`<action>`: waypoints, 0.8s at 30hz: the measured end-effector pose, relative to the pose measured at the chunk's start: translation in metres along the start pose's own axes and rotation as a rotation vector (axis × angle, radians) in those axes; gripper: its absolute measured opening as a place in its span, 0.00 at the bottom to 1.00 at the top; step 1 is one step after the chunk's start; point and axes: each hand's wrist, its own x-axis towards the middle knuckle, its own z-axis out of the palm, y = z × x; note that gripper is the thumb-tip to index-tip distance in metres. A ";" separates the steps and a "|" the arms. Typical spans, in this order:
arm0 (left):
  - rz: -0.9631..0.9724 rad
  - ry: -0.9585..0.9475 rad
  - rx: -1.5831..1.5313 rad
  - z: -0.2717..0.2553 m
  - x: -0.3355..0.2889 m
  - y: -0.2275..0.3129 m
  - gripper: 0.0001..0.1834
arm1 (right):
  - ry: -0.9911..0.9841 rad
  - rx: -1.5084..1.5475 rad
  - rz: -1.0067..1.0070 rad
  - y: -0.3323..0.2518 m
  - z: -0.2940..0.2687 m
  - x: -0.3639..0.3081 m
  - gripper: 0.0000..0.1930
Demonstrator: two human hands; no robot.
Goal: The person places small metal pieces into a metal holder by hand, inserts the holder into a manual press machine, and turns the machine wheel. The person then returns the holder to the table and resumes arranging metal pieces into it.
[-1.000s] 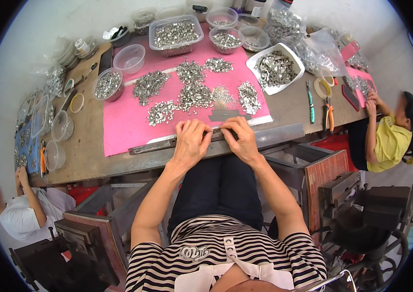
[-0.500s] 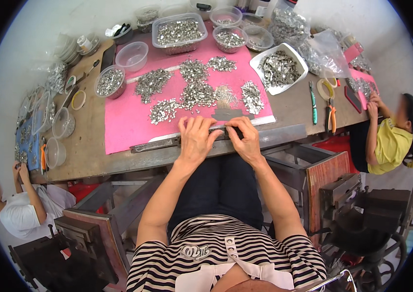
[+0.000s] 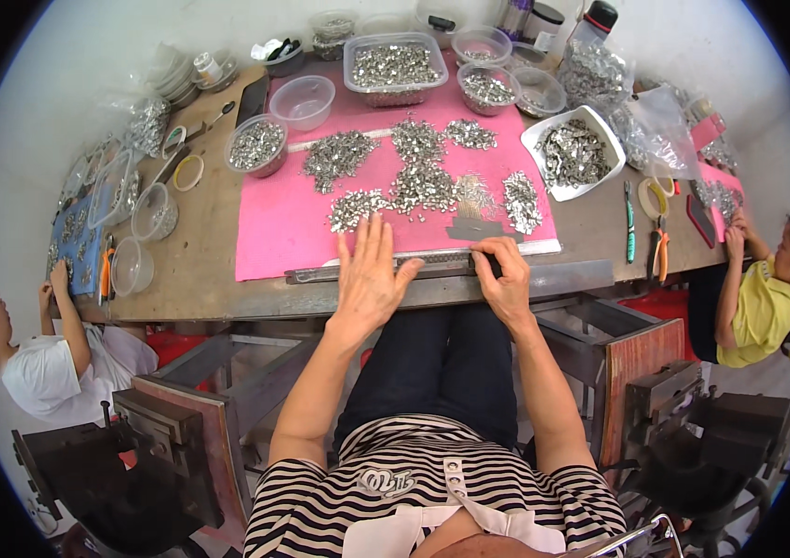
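Note:
My left hand (image 3: 369, 284) is open, its fingers stretched forward; the fingertips reach the near edge of a small pile of shiny metal pieces (image 3: 352, 209) on the pink mat (image 3: 269, 228). My right hand (image 3: 507, 284) is closed in a pinch over the right part of a long dark slotted metal bar (image 3: 441, 264) lying along the table's front edge. Something small and dark shows between its thumb and finger, too hidden to name. Beyond my hands lie several more piles of metal pieces (image 3: 423, 186), and a grey flat strip (image 3: 474, 229) rests near the mat's edge.
Tubs of metal pieces (image 3: 393, 96) stand at the back, with an empty clear bowl (image 3: 304, 104) to their left. A white tray (image 3: 611, 153) holds more pieces at right, near orange-handled pliers (image 3: 661, 256). Co-workers sit left (image 3: 51, 377) and right (image 3: 758, 316).
My left hand has left the bar and stretched out toward the pile. My right hand stays at the bar, now apart from the left. The whole view has shifted slightly.

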 end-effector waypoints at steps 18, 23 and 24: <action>-0.026 0.353 -0.159 -0.019 0.023 -0.050 0.03 | -0.201 -0.106 -0.283 -0.026 0.050 0.050 0.05; 0.079 0.373 -0.078 -0.014 0.030 -0.048 0.03 | -0.315 -0.246 -0.256 -0.024 0.084 0.059 0.06; 0.102 0.365 -0.053 -0.013 0.030 -0.047 0.03 | -0.317 -0.298 -0.243 -0.022 0.088 0.058 0.06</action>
